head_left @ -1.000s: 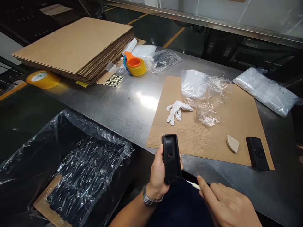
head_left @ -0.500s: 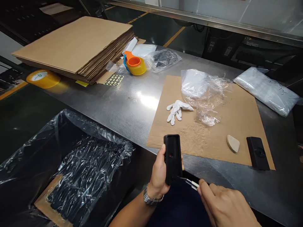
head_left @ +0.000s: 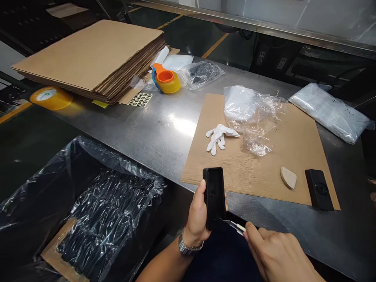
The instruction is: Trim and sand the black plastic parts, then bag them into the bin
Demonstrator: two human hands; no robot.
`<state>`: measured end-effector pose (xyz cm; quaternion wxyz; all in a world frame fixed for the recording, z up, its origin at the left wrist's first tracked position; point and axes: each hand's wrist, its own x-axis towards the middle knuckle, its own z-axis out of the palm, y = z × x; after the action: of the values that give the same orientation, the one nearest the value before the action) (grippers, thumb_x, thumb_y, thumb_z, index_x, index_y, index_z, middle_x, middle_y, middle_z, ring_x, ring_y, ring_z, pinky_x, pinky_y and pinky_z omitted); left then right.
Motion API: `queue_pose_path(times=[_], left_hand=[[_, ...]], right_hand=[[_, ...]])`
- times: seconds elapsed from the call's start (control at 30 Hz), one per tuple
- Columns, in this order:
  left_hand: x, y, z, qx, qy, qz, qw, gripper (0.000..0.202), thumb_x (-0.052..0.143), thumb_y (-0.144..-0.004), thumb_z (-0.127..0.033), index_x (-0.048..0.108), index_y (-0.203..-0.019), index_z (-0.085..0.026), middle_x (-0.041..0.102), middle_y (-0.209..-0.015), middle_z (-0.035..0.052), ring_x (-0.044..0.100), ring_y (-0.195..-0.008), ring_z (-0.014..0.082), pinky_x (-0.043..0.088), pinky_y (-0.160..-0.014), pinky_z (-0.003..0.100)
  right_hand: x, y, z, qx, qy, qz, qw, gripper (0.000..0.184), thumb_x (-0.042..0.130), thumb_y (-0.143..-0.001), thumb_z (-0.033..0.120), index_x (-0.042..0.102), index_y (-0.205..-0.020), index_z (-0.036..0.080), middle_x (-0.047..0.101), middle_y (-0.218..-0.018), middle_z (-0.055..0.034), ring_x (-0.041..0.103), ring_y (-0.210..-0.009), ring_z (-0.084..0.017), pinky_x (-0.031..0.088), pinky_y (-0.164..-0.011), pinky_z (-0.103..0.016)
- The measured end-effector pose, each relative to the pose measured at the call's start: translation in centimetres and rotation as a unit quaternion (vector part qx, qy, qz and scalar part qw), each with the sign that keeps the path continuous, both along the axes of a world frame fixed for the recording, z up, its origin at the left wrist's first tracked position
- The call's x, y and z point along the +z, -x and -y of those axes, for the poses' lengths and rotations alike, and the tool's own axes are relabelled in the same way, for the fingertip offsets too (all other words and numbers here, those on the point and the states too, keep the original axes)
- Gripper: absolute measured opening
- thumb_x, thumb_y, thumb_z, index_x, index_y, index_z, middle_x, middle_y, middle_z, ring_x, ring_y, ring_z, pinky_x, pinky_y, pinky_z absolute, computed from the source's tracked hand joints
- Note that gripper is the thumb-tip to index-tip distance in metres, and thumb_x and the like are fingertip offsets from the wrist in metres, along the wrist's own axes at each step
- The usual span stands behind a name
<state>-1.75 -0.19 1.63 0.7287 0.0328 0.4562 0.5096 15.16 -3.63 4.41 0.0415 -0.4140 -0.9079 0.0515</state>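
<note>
Held a black open-faced rectangular housing (head_left: 216, 196) in the left hand (head_left: 195, 215), off the near edge of the steel surface (head_left: 164, 137), lapping in view over the near edge of the cardboard sheet (head_left: 202, 152), just right of its near-left corner. Looked light and stiff, probably moulded plastic; perhaps smooth enough outside to slip a little, unlikely to crack under a firm squeeze, likelier to scratch along the rim. Seemed best taken across the long side walls, leaving cavity and near end free. Lay close against the left palm, between thumb along the left wall and fingertips just showing past the right wall. Gripped both walls with the left fingers, leaving no visible gap. In the right hand (head_left: 279, 250), pinched a thin-bladed tool (head_left: 235, 226) by its pale handle, forefinger reaching toward the blade. Pointed toward the housing's near-right corner; could not tell whether touching.
</note>
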Motion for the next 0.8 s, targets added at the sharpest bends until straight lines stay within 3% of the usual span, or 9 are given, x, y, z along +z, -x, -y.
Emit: queue_pose_path(times=[0.2, 0.3, 0.33, 0.4, 0.47, 0.5, 0.57, 0.7, 0.8], left_hand=[[-0.2, -0.3, 0.1, 0.025, -0.009, -0.034, 0.999, 0.048, 0.045, -0.080, -0.054, 0.063, -0.074, -0.010, 0.060, -0.062, 0.0050, 0.054, -0.050, 0.0136, 0.045, -0.051, 0.027], [-0.3, -0.3, 0.1, 0.034, -0.012, -0.019, 0.999, 0.047, 0.045, -0.080, -0.054, 0.064, -0.077, -0.010, 0.062, -0.064, 0.0057, 0.055, -0.050, 0.0142, 0.046, -0.051, 0.026], [-0.4, -0.2, 0.0, 0.038, -0.013, 0.000, 0.999, 0.047, 0.045, -0.080, -0.053, 0.064, -0.080, -0.010, 0.063, -0.065, 0.0058, 0.056, -0.051, 0.0142, 0.046, -0.051, 0.026], [-0.4, -0.1, -0.3, 0.044, -0.017, 0.046, 0.998, 0.045, 0.045, -0.081, -0.051, 0.065, -0.085, -0.011, 0.063, -0.066, 0.0054, 0.055, -0.051, 0.0139, 0.045, -0.050, 0.025], [-0.4, 0.1, -0.6, 0.041, -0.015, 0.078, 0.996, 0.044, 0.042, -0.083, -0.048, 0.065, -0.090, -0.011, 0.062, -0.064, 0.0049, 0.054, -0.049, 0.0132, 0.044, -0.049, 0.025], [-0.3, 0.1, -0.7, 0.036, -0.009, 0.088, 0.995, 0.043, 0.040, -0.084, -0.047, 0.064, -0.092, -0.012, 0.062, -0.063, 0.0047, 0.053, -0.048, 0.0130, 0.044, -0.048, 0.025], [-0.3, 0.1, -1.0, 0.025, 0.007, 0.104, 0.994, 0.044, 0.036, -0.086, -0.046, 0.064, -0.094, -0.012, 0.061, -0.062, 0.0047, 0.053, -0.046, 0.0130, 0.043, -0.047, 0.024], [-0.3, -0.1, -1.2, -0.010, 0.032, 0.122, 0.992, 0.047, 0.030, -0.088, -0.046, 0.061, -0.100, -0.013, 0.060, -0.062, 0.0046, 0.054, -0.046, 0.0141, 0.042, -0.045, 0.024], [-0.5, -0.3, -1.1, -0.061, 0.050, 0.141, 0.987, 0.048, 0.029, -0.087, -0.047, 0.059, -0.104, -0.015, 0.060, -0.062, 0.0041, 0.056, -0.045, 0.0150, 0.041, -0.043, 0.024]], right_hand=[[-1.2, -0.3, 0.2, -0.027, 0.078, 0.019, 0.996, 0.030, 0.024, -0.096, 0.023, 0.040, -0.070, 0.022, 0.051, -0.041, 0.0052, 0.050, -0.027, -0.014, 0.008, -0.040, -0.029], [-1.2, -0.7, -0.5, -0.083, 0.286, -0.043, 0.954, 0.036, 0.026, -0.096, 0.033, 0.045, -0.069, 0.020, 0.053, -0.047, 0.0036, 0.052, -0.037, -0.012, 0.019, -0.040, -0.023], [-1.2, -0.8, -0.8, -0.111, 0.397, -0.086, 0.907, 0.038, 0.025, -0.096, 0.038, 0.048, -0.072, 0.020, 0.051, -0.047, 0.0042, 0.050, -0.037, -0.010, 0.023, -0.039, -0.021], [-1.3, -1.1, -1.3, -0.165, 0.602, -0.188, 0.758, 0.043, 0.023, -0.094, 0.048, 0.052, -0.081, 0.019, 0.046, -0.045, 0.0065, 0.040, -0.032, -0.007, 0.025, -0.035, -0.017], [-1.6, -1.3, -1.7, -0.202, 0.697, -0.281, 0.628, 0.047, 0.024, -0.092, 0.053, 0.053, -0.087, 0.017, 0.041, -0.041, 0.0088, 0.030, -0.027, -0.005, 0.022, -0.031, -0.015], [-1.8, -1.5, -1.9, -0.218, 0.698, -0.316, 0.604, 0.047, 0.025, -0.092, 0.054, 0.053, -0.088, 0.016, 0.039, -0.040, 0.0094, 0.028, -0.027, -0.005, 0.020, -0.031, -0.015], [-2.3, -1.9, -2.6, -0.246, 0.641, -0.350, 0.637, 0.045, 0.025, -0.093, 0.051, 0.052, -0.088, 0.015, 0.041, -0.042, 0.0087, 0.032, -0.030, -0.005, 0.023, -0.034, -0.016], [-4.3, -3.5, -4.8, -0.280, 0.291, -0.190, 0.895, 0.035, 0.029, -0.094, 0.038, 0.054, -0.083, 0.016, 0.051, -0.054, 0.0034, 0.048, -0.045, -0.009, 0.033, -0.045, -0.019], [-6.3, -4.6, -6.8, -0.291, 0.060, -0.064, 0.953, 0.025, 0.038, -0.091, 0.027, 0.058, -0.086, 0.014, 0.056, -0.069, -0.0042, 0.053, -0.058, -0.016, 0.035, -0.050, -0.024]])
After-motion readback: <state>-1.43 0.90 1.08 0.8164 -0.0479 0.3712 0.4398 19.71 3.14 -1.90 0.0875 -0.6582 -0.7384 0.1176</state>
